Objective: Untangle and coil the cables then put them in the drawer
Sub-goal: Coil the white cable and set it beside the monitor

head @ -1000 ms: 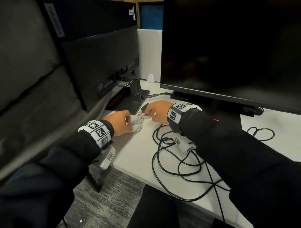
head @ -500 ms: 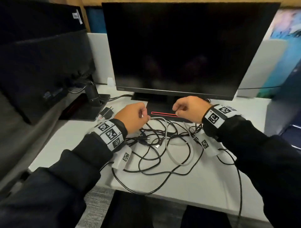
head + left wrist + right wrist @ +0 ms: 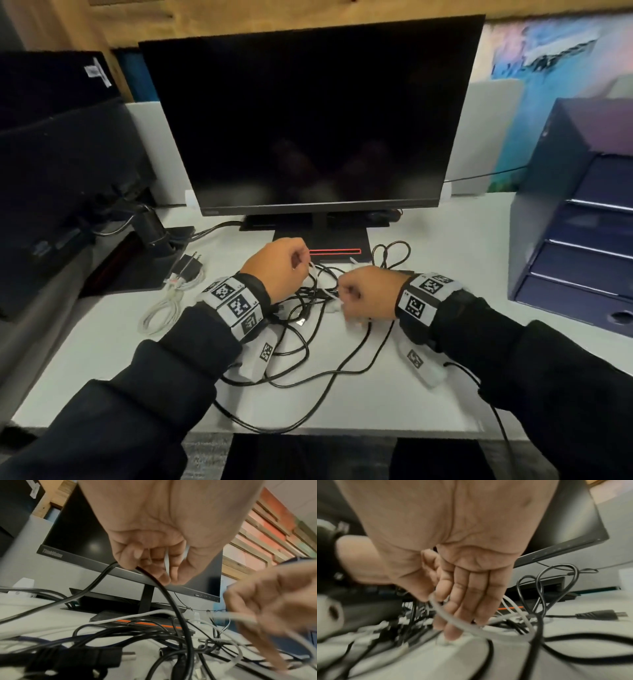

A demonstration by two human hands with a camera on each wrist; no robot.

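Observation:
A tangle of black cables [image 3: 308, 329] lies on the white desk [image 3: 428, 394] in front of the monitor stand. A white cable [image 3: 154, 613] runs through it. My left hand [image 3: 277, 270] hovers over the tangle's far side, fingers curled. It pinches the white cable [image 3: 166, 559] and hooks a black cable loop [image 3: 173, 601]. My right hand [image 3: 366, 294] is just right of it, low on the tangle, pinching the white cable [image 3: 453, 620] between thumb and fingers. A coiled white cable [image 3: 161, 315] with a black charger plug [image 3: 190, 265] lies at the left.
A dark monitor [image 3: 315, 120] stands behind the tangle, a second monitor [image 3: 61, 164] at the left. A blue drawer unit [image 3: 575, 219] stands on the desk's right side. One black cable [image 3: 507, 435] hangs over the front edge.
Both hands left the coiled white cable at the left and moved to the black tangle. The right hand dropped lower and now pinches a white cable. The head view swung right.

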